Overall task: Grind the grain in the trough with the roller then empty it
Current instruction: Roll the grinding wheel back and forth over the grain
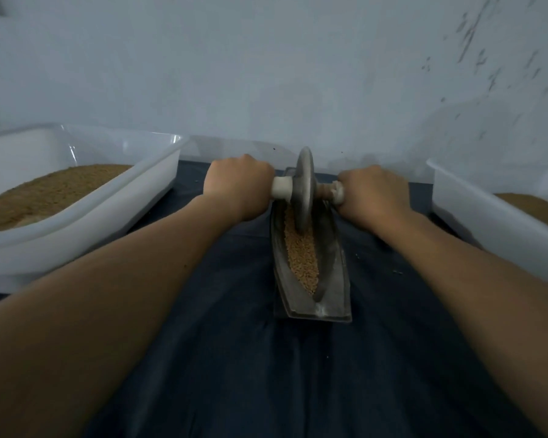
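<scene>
A dark metal boat-shaped trough point(331, 273) lies lengthwise on a dark blue cloth, pointing away from me. Tan grain point(301, 254) fills its groove. A grey disc roller point(306, 184) stands upright in the far half of the groove, its rim pressed into the grain. My left hand point(238, 184) is closed around the left handle of the roller's axle. My right hand point(374, 191) is closed around the right handle. Both arms are stretched forward.
A white plastic tub point(86, 210) holding brown ground material sits at the left. Another white tub point(494, 222) with similar contents stands at the right. The dark blue cloth point(250, 358) covers the surface toward me. A pale wall rises right behind the trough.
</scene>
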A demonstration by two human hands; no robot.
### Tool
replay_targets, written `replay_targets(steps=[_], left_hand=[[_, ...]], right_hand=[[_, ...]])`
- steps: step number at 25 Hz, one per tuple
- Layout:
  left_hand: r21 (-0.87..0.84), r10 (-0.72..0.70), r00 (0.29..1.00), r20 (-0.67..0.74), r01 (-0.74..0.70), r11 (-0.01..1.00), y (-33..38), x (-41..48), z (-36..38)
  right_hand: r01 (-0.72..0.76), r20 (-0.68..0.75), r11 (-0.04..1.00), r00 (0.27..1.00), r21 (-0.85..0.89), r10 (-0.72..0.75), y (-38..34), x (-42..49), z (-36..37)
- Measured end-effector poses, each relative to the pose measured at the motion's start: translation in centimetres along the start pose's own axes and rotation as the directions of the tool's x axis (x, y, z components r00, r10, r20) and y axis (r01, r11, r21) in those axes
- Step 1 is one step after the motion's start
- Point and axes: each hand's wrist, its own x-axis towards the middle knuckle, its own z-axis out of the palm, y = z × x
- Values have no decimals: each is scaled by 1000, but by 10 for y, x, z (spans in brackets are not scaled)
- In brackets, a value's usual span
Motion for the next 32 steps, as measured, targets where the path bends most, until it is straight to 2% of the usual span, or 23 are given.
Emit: replay_targets(steps=[3,5,7,9,12,14,17,20,23,25,28,30,32], left_hand=[[-31,62,998,23,-61,998,-4,-34,-10],[-12,144,983,-117,-146,989,-9,-64,-17],[68,215,951,-222,-205,976,-14,-75,-28],[100,188,967,-171,-173,980,-9,-66,-27],[56,54,997,-55,-51,997,1,-31,-9],[63,25,1000,-1,-24,998,6,-10,-9],[92,74,997,-4,-73,993,6,-12,-18],[29,163,986,-26,-162,986,-5,-46,-23],[7,262,959,-109,-262,965,-14,-68,-30],[6,224,971,-83,-225,974,-14,-63,-24],[-62,73,997,-40,-75,995,-6,-34,-3],[-60,-1,1000,-22,0,998,-3,-14,3],[-88,-26,999,-35,23,996,-3,-13,9]], right_hand=[[51,10,999,999,17,-51,4,-37,-16],[81,-79,997,994,5,-80,11,-70,-28],[92,-90,996,992,-14,-93,16,-85,-36],[63,-25,998,998,10,-63,11,-77,-28],[-31,-38,999,999,27,32,-2,-38,-6],[-52,3,997,999,62,52,-5,-15,3],[-26,55,990,998,140,19,4,-22,0],[74,-31,994,997,78,-72,12,-60,-18],[117,59,992,991,54,-120,21,-80,-37],[118,136,988,982,100,-131,20,-71,-38],[92,245,991,963,96,-113,8,-25,-29],[53,231,998,971,40,-61,1,1,-20],[64,159,998,985,1,-64,-1,6,-17]])
